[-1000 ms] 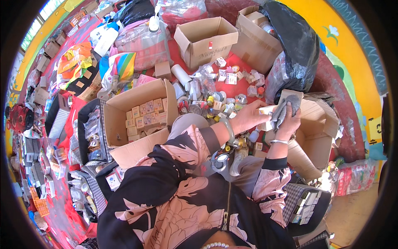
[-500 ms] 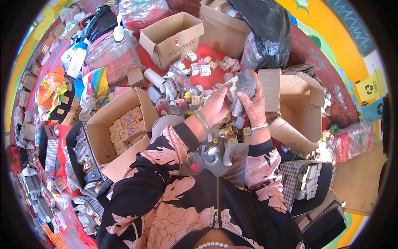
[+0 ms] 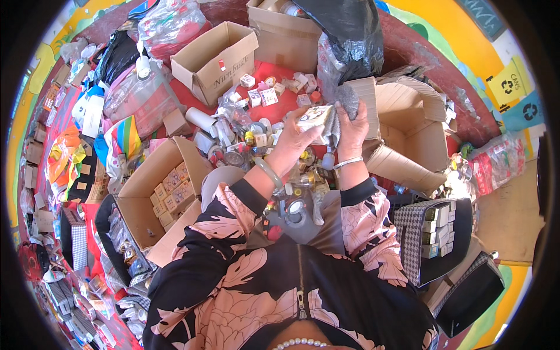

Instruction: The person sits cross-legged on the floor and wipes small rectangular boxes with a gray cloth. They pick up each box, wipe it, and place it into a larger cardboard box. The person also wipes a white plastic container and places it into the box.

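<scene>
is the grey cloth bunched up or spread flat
Bunched up: the grey cloth is gathered in a lump at the right hand, part hanging down beside the small patterned box.

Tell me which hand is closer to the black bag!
Right. The right hand, holding the grey cloth, is just below the black bag in the picture; the left hand, holding the small box, is farther down and left.

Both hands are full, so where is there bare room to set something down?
Two patches look bare: the tan panel bordered by the plastic bundle and the checked bin, and the maroon floor strip between the black bag and the yellow wall. It is crowded below the left hand and right hand, where loose containers lie heaped.
</scene>
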Motion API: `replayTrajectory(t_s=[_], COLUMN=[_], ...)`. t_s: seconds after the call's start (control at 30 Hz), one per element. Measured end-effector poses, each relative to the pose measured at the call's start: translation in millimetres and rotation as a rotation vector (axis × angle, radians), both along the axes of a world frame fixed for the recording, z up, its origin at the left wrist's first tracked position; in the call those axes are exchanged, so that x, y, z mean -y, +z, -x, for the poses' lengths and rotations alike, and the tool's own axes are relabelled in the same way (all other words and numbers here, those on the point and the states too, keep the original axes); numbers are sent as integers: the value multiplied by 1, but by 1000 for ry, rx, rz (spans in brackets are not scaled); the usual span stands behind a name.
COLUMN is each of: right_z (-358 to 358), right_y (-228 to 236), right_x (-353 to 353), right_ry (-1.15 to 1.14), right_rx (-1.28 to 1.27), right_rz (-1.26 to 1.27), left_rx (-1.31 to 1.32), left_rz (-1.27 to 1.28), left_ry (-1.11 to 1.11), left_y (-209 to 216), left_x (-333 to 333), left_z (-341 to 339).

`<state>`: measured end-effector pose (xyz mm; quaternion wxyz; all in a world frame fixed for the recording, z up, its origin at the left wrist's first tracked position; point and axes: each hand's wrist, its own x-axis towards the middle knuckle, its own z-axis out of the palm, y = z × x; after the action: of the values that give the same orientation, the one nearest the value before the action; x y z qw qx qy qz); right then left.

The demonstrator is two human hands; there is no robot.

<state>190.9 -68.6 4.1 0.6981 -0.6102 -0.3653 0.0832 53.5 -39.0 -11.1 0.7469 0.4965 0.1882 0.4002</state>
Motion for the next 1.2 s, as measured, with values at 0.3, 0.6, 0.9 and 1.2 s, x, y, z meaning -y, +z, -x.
replayTrajectory(t_s=[0.3, 0.6, 0.9, 1.2], right_z=[-38, 21, -1, -10], right_y=[25, 30, 11, 14], right_x=[1, 23, 9, 13], right_ry=[319, 624, 441, 482], right_rx=[-903, -616, -705, -534], right_rz=[-302, -77, -184, -261], left_rx=[509, 559, 407, 431], left_rz=[516, 427, 303, 674], left_ry=[-276, -433, -461, -239], left_y=[13, 14, 6, 25], left_x=[-24, -15, -14, -17], left_z=[25, 21, 20, 14])
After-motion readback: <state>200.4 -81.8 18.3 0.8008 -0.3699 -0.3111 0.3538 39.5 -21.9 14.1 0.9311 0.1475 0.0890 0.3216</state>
